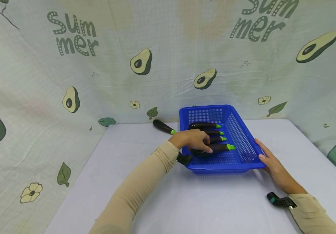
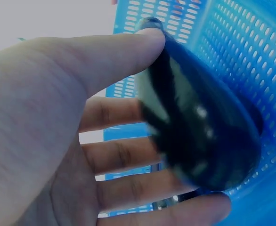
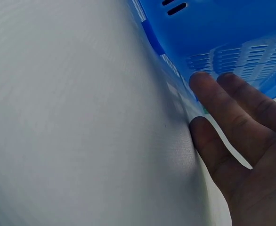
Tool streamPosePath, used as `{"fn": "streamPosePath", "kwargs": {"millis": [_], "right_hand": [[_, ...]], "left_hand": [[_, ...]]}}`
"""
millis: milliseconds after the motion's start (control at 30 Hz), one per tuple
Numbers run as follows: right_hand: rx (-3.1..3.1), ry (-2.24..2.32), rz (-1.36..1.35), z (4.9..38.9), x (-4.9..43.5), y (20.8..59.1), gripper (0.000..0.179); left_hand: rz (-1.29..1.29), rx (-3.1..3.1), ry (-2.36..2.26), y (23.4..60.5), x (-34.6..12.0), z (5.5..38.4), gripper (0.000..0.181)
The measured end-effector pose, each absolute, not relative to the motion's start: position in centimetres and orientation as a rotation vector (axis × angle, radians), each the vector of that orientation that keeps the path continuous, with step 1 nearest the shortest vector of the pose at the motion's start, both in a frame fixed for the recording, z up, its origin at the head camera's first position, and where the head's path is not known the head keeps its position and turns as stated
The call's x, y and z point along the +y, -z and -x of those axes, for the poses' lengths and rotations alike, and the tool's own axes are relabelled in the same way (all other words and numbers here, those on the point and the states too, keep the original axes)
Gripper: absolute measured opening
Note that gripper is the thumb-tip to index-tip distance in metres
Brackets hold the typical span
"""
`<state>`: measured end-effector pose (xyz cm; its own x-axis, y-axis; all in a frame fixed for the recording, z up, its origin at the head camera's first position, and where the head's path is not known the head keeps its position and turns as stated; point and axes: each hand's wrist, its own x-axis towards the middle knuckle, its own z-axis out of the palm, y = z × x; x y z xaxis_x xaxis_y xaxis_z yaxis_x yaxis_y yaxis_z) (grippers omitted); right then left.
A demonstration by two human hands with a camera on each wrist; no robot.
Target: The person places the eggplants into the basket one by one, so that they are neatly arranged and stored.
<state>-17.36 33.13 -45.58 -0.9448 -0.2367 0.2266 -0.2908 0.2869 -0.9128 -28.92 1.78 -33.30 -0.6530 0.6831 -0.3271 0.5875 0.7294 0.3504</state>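
A blue plastic basket (image 1: 245,159) stands on the table with several dark eggplants lying side by side inside, their green stem ends to the right. My left hand (image 1: 195,139) reaches over its left rim and holds the nearest eggplant (image 1: 219,148). In the left wrist view the thumb lies along one side of this glossy eggplant (image 2: 199,122), with the fingers on the other. At the basket's right front corner, my right hand (image 1: 274,167) grips the rim, thumb on the edge. The right wrist view shows its fingers (image 3: 227,103) against the basket's outer wall.
Another eggplant (image 1: 162,126) lies on the white tabletop (image 1: 121,156), outside the basket at its back left. A patterned cloth (image 1: 168,58) with avocados hangs behind the table. Black straps sit at both wrists.
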Motion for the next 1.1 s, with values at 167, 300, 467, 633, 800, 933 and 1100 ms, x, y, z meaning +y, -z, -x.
{"fn": "streamPosePath", "kwargs": {"millis": [167,300,467,633,800,933,1100], "right_hand": [[-2.487,-1.771,-0.516,17.4,33.1,45.7,0.056],[-2.472,-1.78,-0.545,17.5,33.0,45.7,0.056],[-2.471,-1.784,-0.538,17.5,33.0,45.7,0.056],[-2.476,-1.768,-0.541,17.4,33.2,45.7,0.056],[-2.47,-1.76,-0.559,17.4,33.2,45.7,0.056],[-2.493,-1.752,-0.537,17.4,33.1,45.6,0.056],[-2.487,-1.757,-0.552,17.5,33.1,45.7,0.056]], "left_hand": [[-1.018,2.495,-0.298,33.0,1.2,29.1,0.042],[-1.134,2.552,-0.298,32.2,0.3,29.7,0.04],[-1.217,2.636,-0.441,30.9,-1.6,30.9,0.035],[-1.242,2.704,-0.589,30.4,-3.5,31.8,0.031],[-1.205,2.772,-0.702,30.5,-5.3,32.1,0.027],[-1.204,2.803,-0.796,30.9,-6.4,32.3,0.025],[-1.222,2.841,-0.904,31.6,-7.3,32.6,0.025]]}}
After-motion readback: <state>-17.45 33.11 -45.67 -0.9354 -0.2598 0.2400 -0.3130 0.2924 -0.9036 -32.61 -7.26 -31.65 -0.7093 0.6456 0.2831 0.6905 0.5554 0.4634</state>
